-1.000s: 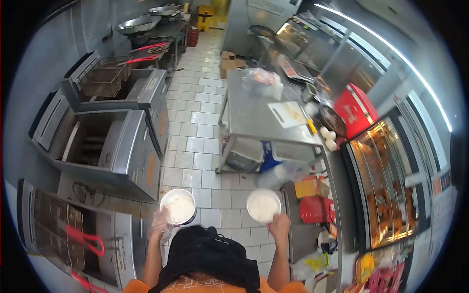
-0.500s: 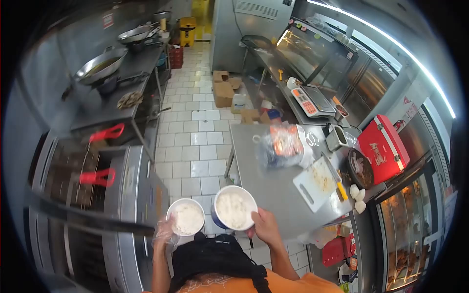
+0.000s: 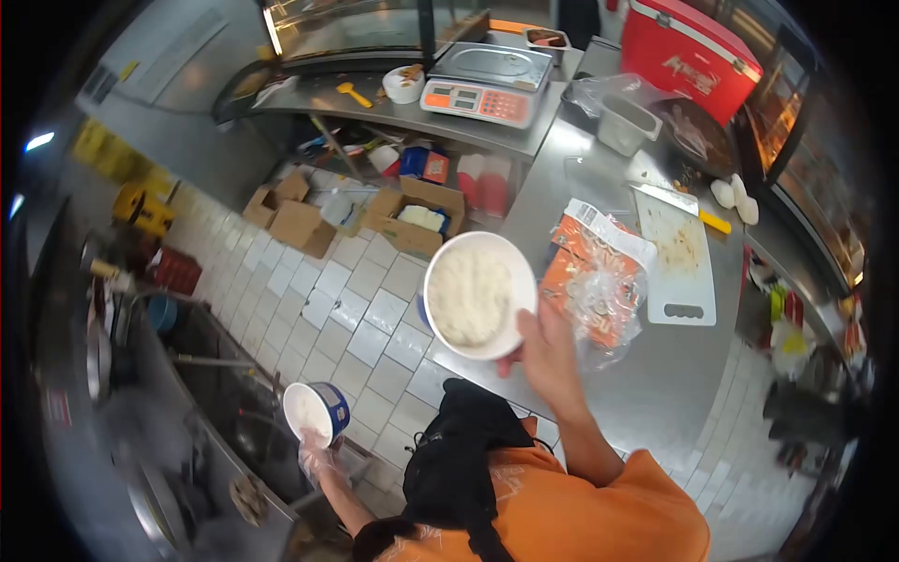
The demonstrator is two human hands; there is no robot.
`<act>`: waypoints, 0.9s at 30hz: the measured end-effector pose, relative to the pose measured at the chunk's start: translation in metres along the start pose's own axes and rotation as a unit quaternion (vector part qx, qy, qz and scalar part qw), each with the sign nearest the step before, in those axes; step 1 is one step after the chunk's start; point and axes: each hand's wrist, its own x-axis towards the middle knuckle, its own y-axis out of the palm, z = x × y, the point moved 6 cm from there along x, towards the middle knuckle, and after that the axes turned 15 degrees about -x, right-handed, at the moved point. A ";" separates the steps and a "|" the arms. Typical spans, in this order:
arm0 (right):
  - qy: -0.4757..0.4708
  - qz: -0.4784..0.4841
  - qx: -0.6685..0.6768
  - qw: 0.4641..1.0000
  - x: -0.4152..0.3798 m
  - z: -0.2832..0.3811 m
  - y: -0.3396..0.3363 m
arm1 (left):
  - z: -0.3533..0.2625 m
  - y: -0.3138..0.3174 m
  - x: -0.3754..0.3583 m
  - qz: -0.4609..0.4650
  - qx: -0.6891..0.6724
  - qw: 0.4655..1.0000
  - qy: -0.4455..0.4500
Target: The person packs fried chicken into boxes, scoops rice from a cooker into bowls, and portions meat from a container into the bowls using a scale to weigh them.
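My left hand [image 3: 321, 459], in a clear plastic glove, grips a blue-and-white tub [image 3: 333, 401] at its rim. That tub is tilted, and white rice-like food shows inside. My bare right hand [image 3: 551, 354] is closed on a larger white tub [image 3: 523, 304], its thumb over the rim. White rice [image 3: 471, 292] lies in it, heaped toward the left side. This tub is held beside the left edge of the steel table [image 3: 599, 389]. An orange printed package in clear plastic [image 3: 599, 286] lies on the table close to my right hand.
A white cutting board [image 3: 676, 267] and a yellow-handled knife [image 3: 688, 206] lie on the table. Behind stand a metal container [image 3: 626, 126], a digital scale [image 3: 482, 98] and a red cooler [image 3: 688, 61]. Cardboard boxes [image 3: 300, 225] sit on the tiled floor. A burner counter runs along the left.
My view has turned to the right, toward the table and scale. The left tub has moved lower and tipped, showing its blue side. Both hands keep their tubs, now farther apart.
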 end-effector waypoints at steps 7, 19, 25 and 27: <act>0.153 -0.103 0.317 0.930 0.164 -0.068 0.159 | -0.043 0.065 0.160 -0.045 0.163 0.983 -0.064; 0.098 -0.549 0.183 0.810 0.282 -0.097 -0.013 | 0.012 0.534 0.182 0.570 0.386 0.712 0.138; 0.062 -0.648 0.263 0.712 0.316 -0.093 -0.127 | 0.116 0.661 -0.021 0.736 0.322 0.573 0.160; 0.084 -0.675 0.298 0.670 0.329 -0.107 -0.161 | 0.145 0.684 -0.087 0.768 0.316 0.523 0.190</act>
